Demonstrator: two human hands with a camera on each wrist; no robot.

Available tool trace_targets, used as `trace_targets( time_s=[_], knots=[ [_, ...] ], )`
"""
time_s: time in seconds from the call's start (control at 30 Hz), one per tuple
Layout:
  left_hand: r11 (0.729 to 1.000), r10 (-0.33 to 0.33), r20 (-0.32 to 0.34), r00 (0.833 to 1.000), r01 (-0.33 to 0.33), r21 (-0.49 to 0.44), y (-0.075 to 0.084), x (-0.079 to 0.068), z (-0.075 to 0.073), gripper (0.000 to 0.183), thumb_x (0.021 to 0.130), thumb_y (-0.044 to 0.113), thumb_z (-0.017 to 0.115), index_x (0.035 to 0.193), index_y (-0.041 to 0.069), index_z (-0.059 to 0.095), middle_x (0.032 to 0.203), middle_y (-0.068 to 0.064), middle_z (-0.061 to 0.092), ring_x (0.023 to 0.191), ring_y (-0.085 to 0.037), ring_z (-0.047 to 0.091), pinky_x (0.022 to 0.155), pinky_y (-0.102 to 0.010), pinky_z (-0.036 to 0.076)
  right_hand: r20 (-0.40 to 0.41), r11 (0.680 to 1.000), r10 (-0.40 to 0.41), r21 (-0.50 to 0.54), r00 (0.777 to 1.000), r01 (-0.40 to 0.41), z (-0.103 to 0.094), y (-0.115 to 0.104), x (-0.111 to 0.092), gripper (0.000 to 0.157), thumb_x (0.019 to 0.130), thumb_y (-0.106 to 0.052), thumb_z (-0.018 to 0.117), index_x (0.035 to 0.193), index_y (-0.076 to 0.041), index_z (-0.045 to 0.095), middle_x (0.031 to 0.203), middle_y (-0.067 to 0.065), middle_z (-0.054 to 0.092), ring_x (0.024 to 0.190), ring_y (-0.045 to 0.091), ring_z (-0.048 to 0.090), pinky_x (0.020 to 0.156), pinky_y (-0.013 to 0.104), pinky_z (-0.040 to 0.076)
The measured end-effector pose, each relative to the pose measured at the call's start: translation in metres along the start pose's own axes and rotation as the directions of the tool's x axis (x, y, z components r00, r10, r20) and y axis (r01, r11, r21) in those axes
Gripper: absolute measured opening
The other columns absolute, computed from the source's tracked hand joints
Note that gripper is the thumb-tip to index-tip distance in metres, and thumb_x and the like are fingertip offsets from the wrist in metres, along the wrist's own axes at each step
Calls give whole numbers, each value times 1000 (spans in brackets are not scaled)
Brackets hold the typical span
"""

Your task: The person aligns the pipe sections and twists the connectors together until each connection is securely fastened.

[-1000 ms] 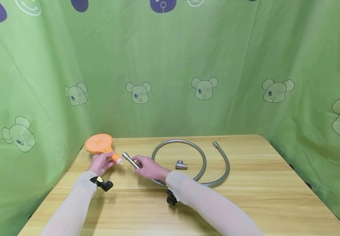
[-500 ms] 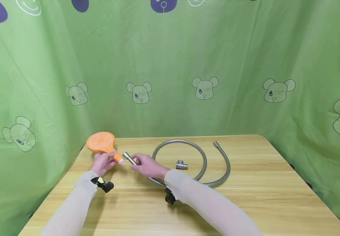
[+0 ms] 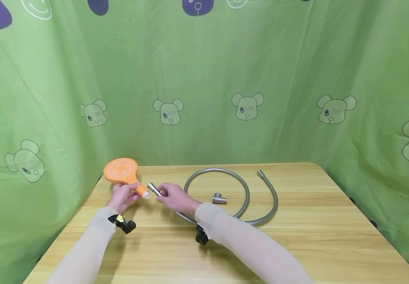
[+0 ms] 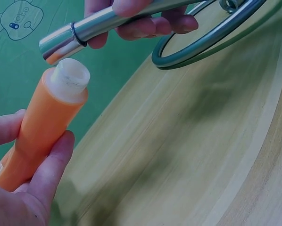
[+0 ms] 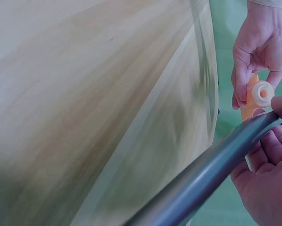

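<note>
My left hand [image 3: 121, 196] grips the handle of an orange shower head [image 3: 121, 170], whose round face with small nozzles tilts up. A whitish threaded end [image 4: 71, 77] tops that handle in the left wrist view. My right hand [image 3: 179, 198] pinches a grey metal shower hose [image 5: 202, 174] just behind its shiny end fitting [image 4: 61, 43]. In the left wrist view the fitting slants close above the whitish end, its mouth not lined up with it. From the right wrist the fitting is mostly hidden behind the thumb, while the white ring of the handle end shows.
The rest of the hose [image 3: 247, 193] loops on the wooden table [image 3: 297, 244], its other end fitting [image 3: 260, 173] lying at the back right. Inside the loop lies a small metal T-shaped valve [image 3: 219, 198]. Green curtain [image 3: 204, 138] with bear prints encloses the table's back and sides.
The shower head has risen slightly and shifted a little right. My right hand has slid up and left along the hose, nearer its end fitting, and the gap between the two has narrowed.
</note>
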State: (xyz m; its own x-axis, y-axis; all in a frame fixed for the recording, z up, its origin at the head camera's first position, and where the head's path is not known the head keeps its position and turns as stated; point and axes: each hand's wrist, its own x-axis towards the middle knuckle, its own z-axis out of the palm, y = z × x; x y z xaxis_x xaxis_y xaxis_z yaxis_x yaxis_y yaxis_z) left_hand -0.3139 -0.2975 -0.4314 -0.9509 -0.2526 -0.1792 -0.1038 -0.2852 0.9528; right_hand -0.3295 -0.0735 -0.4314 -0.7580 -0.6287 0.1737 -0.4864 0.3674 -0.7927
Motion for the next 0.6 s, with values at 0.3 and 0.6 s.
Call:
trace_targets(
  time_s=[0.3, 0.6],
  knots=[
    [1000, -21, -24, 999, 21, -7, 1, -1, 0, 60, 95, 0, 64, 146, -2, 33, 97, -6, 62, 77, -15, 71, 83, -28, 62, 4, 998, 48, 51, 999, -48, 2, -3, 3, 27, 94, -10, 65, 120, -2, 63, 81, -1, 57, 63, 8, 50, 51, 19, 45],
    [1000, -3, -16, 1000, 3, 5, 4, -1, 2, 61, 96, -1, 62, 148, -4, 30, 100, -4, 60, 79, -14, 70, 84, -28, 62, -38, 999, 40, 22, 998, -39, 0, -5, 9, 25, 100, -30, 62, 116, -11, 66, 71, -3, 57, 56, 8, 48, 47, 21, 43]
  ],
)
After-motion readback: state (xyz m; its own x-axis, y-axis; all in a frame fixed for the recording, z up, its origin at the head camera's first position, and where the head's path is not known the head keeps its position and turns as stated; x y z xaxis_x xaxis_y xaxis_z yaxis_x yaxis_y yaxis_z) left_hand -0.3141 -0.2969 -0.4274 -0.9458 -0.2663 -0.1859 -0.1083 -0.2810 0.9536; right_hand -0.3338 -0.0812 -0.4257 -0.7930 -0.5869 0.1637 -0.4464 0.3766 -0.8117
